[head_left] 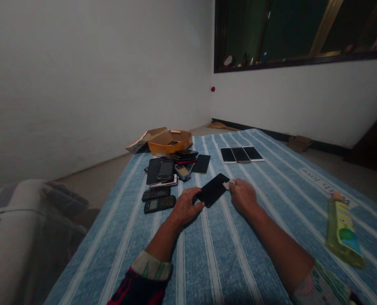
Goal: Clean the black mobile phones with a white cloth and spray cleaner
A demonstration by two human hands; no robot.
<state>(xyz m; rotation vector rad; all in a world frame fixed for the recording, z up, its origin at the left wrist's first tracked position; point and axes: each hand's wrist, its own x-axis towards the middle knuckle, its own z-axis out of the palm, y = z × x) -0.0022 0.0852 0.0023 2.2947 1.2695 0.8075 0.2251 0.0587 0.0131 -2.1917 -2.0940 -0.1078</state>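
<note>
A black smartphone [214, 189] lies on the blue striped cloth [226, 250] in front of me. My left hand [185, 207] grips its near left end with curled fingers. My right hand [243, 195] is closed on a small white wad [229, 184] pressed against the phone's right edge. To the left lie two dark keypad phones [158, 199]. Behind them sits a pile of several phones [172, 167].
Three smartphones [241, 154] lie side by side further back. An orange tray and cardboard [169, 142] sit at the cloth's far end. A yellow-green bottle [342, 231] lies at the right. A rolled grey bundle [23, 224] is at the left. White walls enclose the corner.
</note>
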